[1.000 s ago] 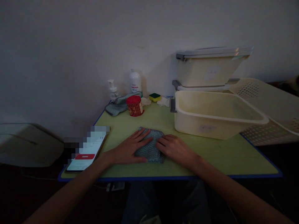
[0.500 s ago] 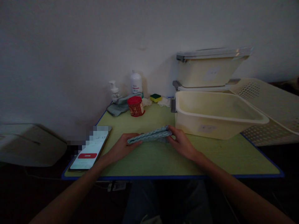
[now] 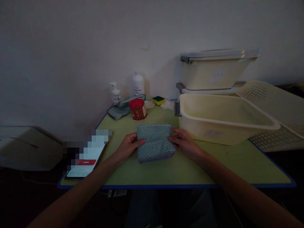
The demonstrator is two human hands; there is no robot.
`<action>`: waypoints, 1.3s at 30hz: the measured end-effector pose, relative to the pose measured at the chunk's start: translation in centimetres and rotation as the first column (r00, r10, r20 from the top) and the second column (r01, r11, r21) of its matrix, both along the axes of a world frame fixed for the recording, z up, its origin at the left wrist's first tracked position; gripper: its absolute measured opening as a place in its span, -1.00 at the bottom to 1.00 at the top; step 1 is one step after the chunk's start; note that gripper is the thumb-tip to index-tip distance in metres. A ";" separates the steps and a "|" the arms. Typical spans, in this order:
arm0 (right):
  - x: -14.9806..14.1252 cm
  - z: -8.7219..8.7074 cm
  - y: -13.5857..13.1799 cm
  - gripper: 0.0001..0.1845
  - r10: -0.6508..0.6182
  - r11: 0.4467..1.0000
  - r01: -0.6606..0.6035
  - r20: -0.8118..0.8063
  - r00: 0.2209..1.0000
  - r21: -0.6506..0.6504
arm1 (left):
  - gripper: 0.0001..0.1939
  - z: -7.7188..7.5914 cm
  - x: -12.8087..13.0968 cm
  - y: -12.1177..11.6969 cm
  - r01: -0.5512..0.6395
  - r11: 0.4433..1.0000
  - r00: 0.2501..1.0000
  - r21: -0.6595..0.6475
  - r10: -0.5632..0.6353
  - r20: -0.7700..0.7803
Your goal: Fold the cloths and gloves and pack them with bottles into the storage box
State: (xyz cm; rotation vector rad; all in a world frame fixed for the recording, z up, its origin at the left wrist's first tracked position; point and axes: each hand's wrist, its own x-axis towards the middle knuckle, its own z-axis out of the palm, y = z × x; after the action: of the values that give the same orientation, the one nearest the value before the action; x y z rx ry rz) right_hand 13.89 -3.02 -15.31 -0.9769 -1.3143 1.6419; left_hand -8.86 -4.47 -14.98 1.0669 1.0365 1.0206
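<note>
While we hold the folded cloth (image 3: 155, 144) above the near middle of the counter (image 3: 152, 175), its broad face is tilted toward us. Our left hand (image 3: 129, 144) pinches the left edge, thumb in front; our right hand (image 3: 186, 144) pinches the right edge likewise — each grip narrowed to the cloth's thickness. Whether the lower hem touches the surface, we cannot tell. Beyond the cloth: red-lidded tub (image 3: 137, 110). Phone (image 3: 83, 169) at our left — cream bin (image 3: 197, 128) at our right.
</note>
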 end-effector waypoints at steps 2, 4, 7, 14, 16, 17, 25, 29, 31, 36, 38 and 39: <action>0.0 0.1 -0.1 -0.72 0.015 1.000 -0.016 -0.045 0.999 -0.027 | -0.64 -0.1 -0.1 0.1 -0.003 1.000 1.000 0.012 0.003 0.014; 0.1 0.1 -0.1 -0.75 0.021 0.999 -0.025 -0.083 0.996 -0.045 | -0.68 -0.1 -0.2 0.1 -0.002 1.000 0.999 0.011 0.002 0.035; 0.2 0.1 -0.2 -0.81 0.038 0.998 -0.045 -0.137 0.990 -0.048 | -0.72 -0.1 -0.4 0.0 -0.008 1.000 0.997 -0.020 0.010 0.075; 0.4 0.3 -0.3 -0.89 0.066 0.998 -0.068 -0.179 0.982 -0.008 | -0.90 0.4 -0.5 0.0 0.039 0.996 0.994 0.084 -0.048 0.099; 0.4 0.3 -0.3 -0.90 0.046 0.999 -0.043 -0.169 0.985 0.021 | -0.91 0.5 -0.5 -0.1 0.050 0.992 0.991 0.118 -0.064 0.118; 0.4 0.3 -0.3 -0.89 0.034 0.999 -0.027 -0.162 0.986 0.044 | -0.91 0.6 -0.4 -0.1 0.051 0.990 0.990 0.128 -0.067 0.121; 0.6 0.1 -0.5 -0.71 -0.032 0.954 0.022 0.028 0.999 0.299 | -0.84 0.7 -0.8 -0.4 0.050 0.966 0.999 0.255 -0.044 -0.028; 0.7 0.5 -0.6 -0.73 -0.048 0.922 -0.004 0.126 0.991 0.387 | -0.76 0.5 -0.9 -0.4 0.065 0.920 0.987 0.386 -0.003 -0.159; 0.5 0.8 -0.7 -0.74 -0.070 0.907 -0.016 0.188 0.980 0.422 | -0.79 0.4 -0.6 -0.5 0.045 0.915 0.973 0.402 0.051 -0.224; -0.1 1.0 -0.8 -0.89 -0.128 0.884 -0.042 0.327 0.936 0.466 | -0.84 0.2 0.1 -0.4 0.024 0.936 0.959 0.351 0.077 -0.271; -0.1 0.7 -0.7 -0.94 -0.143 0.880 -0.042 0.347 0.927 0.474 | -0.84 0.0 0.0 -0.2 0.048 0.940 0.953 0.337 0.057 -0.296; -0.1 0.6 -0.7 -0.91 -0.148 0.877 -0.049 0.365 0.919 0.477 | -0.81 -0.2 -0.1 -0.2 0.064 0.941 0.946 0.332 0.049 -0.321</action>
State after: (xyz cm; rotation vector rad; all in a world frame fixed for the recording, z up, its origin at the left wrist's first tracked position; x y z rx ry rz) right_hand 13.77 -3.74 -14.75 -1.0449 -1.8374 1.0177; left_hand -8.95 -4.63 -15.14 1.5625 1.1422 1.0618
